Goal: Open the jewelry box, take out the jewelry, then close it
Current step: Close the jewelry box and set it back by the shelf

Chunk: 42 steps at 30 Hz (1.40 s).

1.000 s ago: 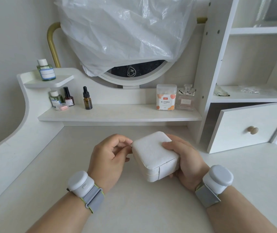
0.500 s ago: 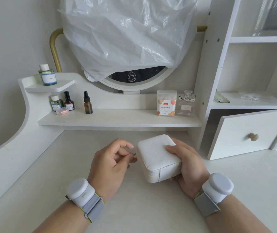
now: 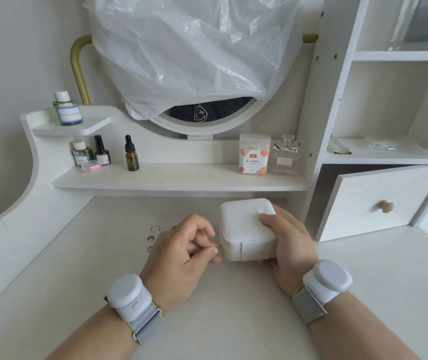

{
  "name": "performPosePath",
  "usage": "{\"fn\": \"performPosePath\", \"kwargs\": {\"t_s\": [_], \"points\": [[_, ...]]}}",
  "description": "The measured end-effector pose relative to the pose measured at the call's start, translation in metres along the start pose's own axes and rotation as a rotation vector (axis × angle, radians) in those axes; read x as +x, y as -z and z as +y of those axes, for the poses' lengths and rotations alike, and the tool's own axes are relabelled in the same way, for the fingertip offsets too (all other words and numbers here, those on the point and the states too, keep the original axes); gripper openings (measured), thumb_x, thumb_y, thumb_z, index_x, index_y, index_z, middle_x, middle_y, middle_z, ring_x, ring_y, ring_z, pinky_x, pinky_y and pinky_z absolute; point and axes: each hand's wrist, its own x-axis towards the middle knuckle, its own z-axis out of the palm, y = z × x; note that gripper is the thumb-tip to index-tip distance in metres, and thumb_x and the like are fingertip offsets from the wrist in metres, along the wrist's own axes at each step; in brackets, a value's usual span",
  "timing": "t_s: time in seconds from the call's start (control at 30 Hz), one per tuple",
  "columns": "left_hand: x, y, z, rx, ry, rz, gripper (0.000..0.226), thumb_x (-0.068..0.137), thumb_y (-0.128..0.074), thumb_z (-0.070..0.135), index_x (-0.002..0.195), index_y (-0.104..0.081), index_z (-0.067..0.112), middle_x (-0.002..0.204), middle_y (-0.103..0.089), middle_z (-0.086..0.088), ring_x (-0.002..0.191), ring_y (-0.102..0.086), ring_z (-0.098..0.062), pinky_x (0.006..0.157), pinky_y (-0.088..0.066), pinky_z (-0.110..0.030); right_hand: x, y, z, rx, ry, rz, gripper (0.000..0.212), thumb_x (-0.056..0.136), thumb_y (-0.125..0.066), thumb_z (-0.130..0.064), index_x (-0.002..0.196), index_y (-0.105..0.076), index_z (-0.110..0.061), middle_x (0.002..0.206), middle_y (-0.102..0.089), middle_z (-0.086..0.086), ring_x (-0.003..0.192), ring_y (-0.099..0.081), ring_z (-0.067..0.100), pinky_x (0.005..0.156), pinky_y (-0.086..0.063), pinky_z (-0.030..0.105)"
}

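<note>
The closed box [image 3: 246, 227] is gripped by the right hand [image 3: 285, 245]. Its zip pull [image 3: 219, 246], at the box's 8 o'clock, is pinched by the left hand [image 3: 181, 258].

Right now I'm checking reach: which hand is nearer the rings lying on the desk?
Left. The left hand sits just right of the rings; the right hand is beyond the jewelry box.

I sit at a white surface [image 3: 220, 320] against a pale wall [image 3: 13, 61]. A round mirror [image 3: 207, 120] hangs under a plastic sheet [image 3: 194, 48]. White shelves [image 3: 389, 157] and a drawer [image 3: 381, 201] stand to my right.
</note>
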Motion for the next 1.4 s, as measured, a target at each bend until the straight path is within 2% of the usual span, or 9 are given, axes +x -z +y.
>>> {"fn": "performPosePath", "kwargs": {"t_s": [0.23,0.37,0.53,0.6,0.67,0.73,0.8,1.1,1.4], "points": [[0.002,0.001,-0.002,-0.026,0.043,-0.030,0.035,0.091,-0.065,-0.005,0.091,-0.059,0.030,0.079,-0.069,-0.005,0.076,-0.079,-0.014,0.074,-0.062,-0.050,0.005,0.002,0.004,-0.009,-0.053,0.012,0.018,0.089,-0.061,-0.025,0.102,-0.073,-0.029,0.087,-0.071,0.005,0.069,-0.063,0.025,0.053,-0.044,0.034],[0.003,0.002,-0.003,-0.057,0.089,0.043,0.030,0.094,-0.062,-0.003,0.094,-0.067,0.027,0.082,-0.070,0.000,0.078,-0.079,-0.012,0.067,-0.063,-0.040,0.006,0.005,0.005,0.054,-0.113,-0.058,0.029,0.089,-0.067,-0.025,0.116,-0.058,-0.019,0.103,-0.068,0.015,0.076,-0.067,0.032,0.059,-0.053,0.045],[0.006,0.007,-0.008,-0.067,0.121,0.150,0.027,0.094,-0.064,0.000,0.091,-0.072,0.025,0.084,-0.073,0.010,0.071,-0.078,-0.013,0.056,-0.059,-0.029,0.007,0.004,0.005,0.025,-0.154,-0.019,0.028,0.088,-0.071,-0.030,0.095,-0.051,-0.012,0.084,-0.053,0.012,0.068,-0.059,0.027,0.062,-0.053,0.046],[0.008,0.008,-0.007,-0.083,0.135,0.185,0.022,0.094,-0.066,0.002,0.089,-0.074,0.022,0.083,-0.072,0.011,0.069,-0.078,-0.014,0.055,-0.058,-0.028,0.004,0.007,0.002,0.016,-0.169,-0.111,0.027,0.087,-0.070,-0.031,0.096,-0.054,-0.012,0.085,-0.057,0.013,0.069,-0.061,0.029,0.065,-0.054,0.047],[0.009,0.011,-0.007,-0.094,0.149,0.202,0.019,0.094,-0.068,0.004,0.089,-0.075,0.020,0.082,-0.072,0.008,0.069,-0.077,-0.015,0.055,-0.058,-0.028,0.000,0.009,-0.001,-0.018,-0.202,-0.284,0.033,0.083,-0.068,-0.032,0.114,-0.064,-0.019,0.096,-0.068,0.013,0.078,-0.069,0.030,0.066,-0.058,0.050],[0.010,0.013,-0.006,-0.108,0.154,0.195,0.017,0.094,-0.068,0.004,0.089,-0.076,0.019,0.080,-0.072,0.007,0.068,-0.077,-0.017,0.056,-0.057,-0.028,-0.004,0.011,-0.004,-0.045,-0.231,-0.443,0.042,0.079,-0.064,-0.034,0.121,-0.067,-0.031,0.100,-0.071,0.008,0.082,-0.071,0.030,0.062,-0.060,0.046],[0.009,0.015,-0.007,-0.126,0.162,0.180,0.016,0.094,-0.069,0.004,0.089,-0.076,0.018,0.078,-0.071,0.007,0.068,-0.077,-0.018,0.056,-0.056,-0.028,-0.006,0.011,-0.005,-0.011,-0.277,-0.523,0.041,0.080,-0.062,-0.034,0.120,-0.068,-0.029,0.096,-0.071,0.007,0.077,-0.071,0.029,0.056,-0.060,0.039],[0.010,0.013,-0.004,-0.174,0.187,0.152,0.018,0.092,-0.069,0.000,0.089,-0.076,0.017,0.074,-0.072,0.011,0.075,-0.079,-0.016,0.058,-0.059,-0.028,-0.003,0.009,-0.002,0.108,-0.298,-0.349,0.028,0.091,-0.056,-0.029,0.113,-0.069,-0.016,0.087,-0.068,0.011,0.064,-0.067,0.031,0.044,-0.053,0.034],[0.009,0.014,-0.004,-0.183,0.137,0.112,0.023,0.090,-0.070,-0.003,0.089,-0.070,0.020,0.080,-0.075,-0.010,0.079,-0.079,-0.016,0.063,-0.060,-0.029,0.000,0.008,0.002,0.112,-0.302,-0.254,0.053,0.089,-0.059,-0.031,0.132,-0.058,0.000,0.088,-0.066,0.014,0.063,-0.067,0.030,0.042,-0.052,0.033]]}}
